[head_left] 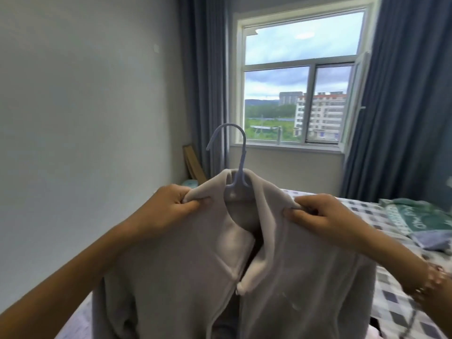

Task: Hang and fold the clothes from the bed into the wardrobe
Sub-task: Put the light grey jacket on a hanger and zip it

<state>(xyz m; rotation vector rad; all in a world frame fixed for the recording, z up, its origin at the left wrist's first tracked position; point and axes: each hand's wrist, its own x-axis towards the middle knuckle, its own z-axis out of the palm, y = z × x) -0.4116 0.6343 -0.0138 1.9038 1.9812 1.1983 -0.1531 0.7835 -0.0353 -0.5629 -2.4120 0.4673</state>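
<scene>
A pale grey fleece jacket point(186, 270) hangs in front of me on a light blue plastic hanger point(238, 167), whose hook sticks up above the collar. My left hand point(168, 209) pinches the jacket's left shoulder. My right hand point(318, 214) pinches the right shoulder. The jacket's front is open at the neck, and the hanger's arms are hidden inside the fabric. The jacket's lower part runs out of the frame.
A bed with a checked sheet point(391, 302) lies to the right, with folded green and grey fabric point(420, 221) on it. A window point(298, 79) with blue curtains is straight ahead. A grey wall is on the left, with flat boards point(193, 162) leaning in the corner.
</scene>
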